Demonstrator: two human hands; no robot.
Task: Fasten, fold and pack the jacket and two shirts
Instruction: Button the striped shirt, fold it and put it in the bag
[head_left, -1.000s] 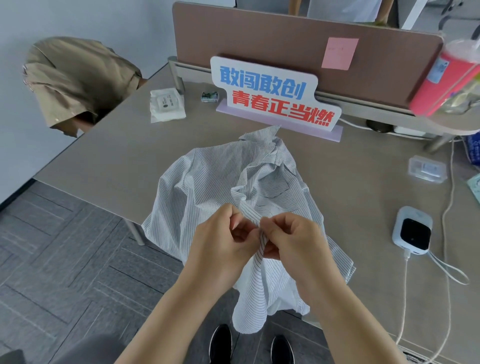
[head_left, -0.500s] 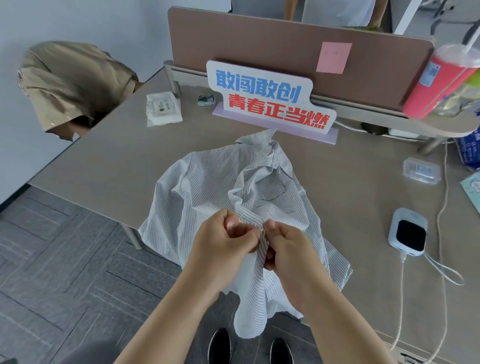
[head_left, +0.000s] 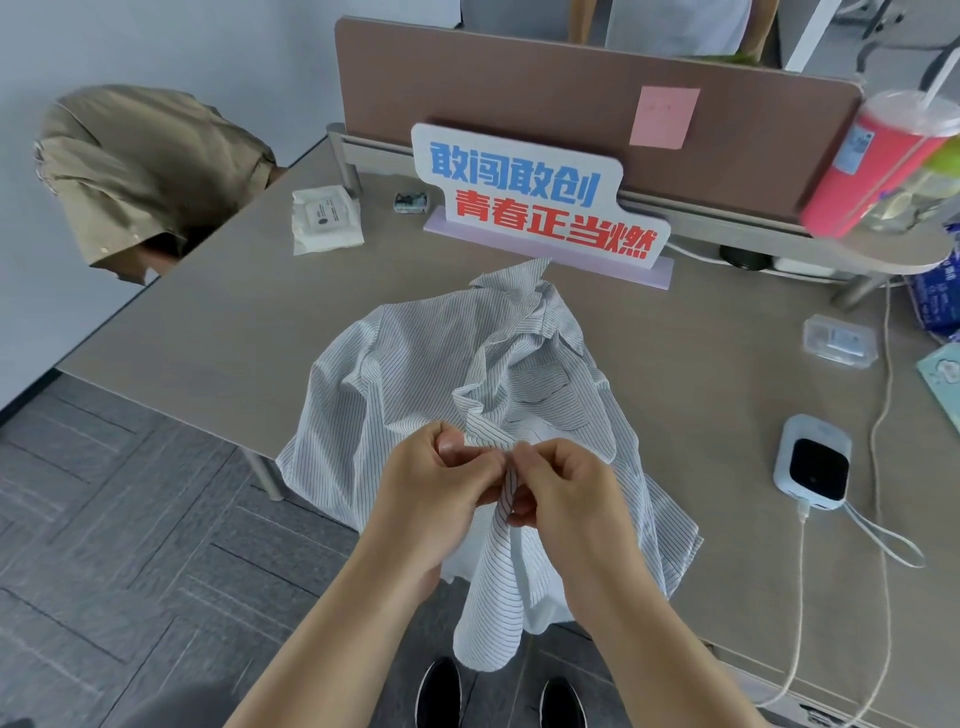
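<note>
A white shirt with thin dark stripes (head_left: 395, 384) lies crumpled on the grey desk (head_left: 218, 332), its lower part hanging over the near edge. My left hand (head_left: 436, 488) and my right hand (head_left: 561, 493) meet at the shirt's front opening and each pinches one edge of the placket between thumb and fingers. The button itself is hidden by my fingers. A khaki jacket (head_left: 140, 171) hangs over something at the desk's far left corner. A second shirt is not in view.
A sign with blue and red characters (head_left: 535, 202) stands behind the shirt against a brown partition (head_left: 545, 98). A wipes pack (head_left: 324, 218), a white charging device with cable (head_left: 813, 462), a clear box (head_left: 839, 340) and a red cup (head_left: 878, 161) stand around.
My hands stay pinched on the shirt's front edges with only small finger shifts. The view has tilted slightly; the shirt lies as before.
</note>
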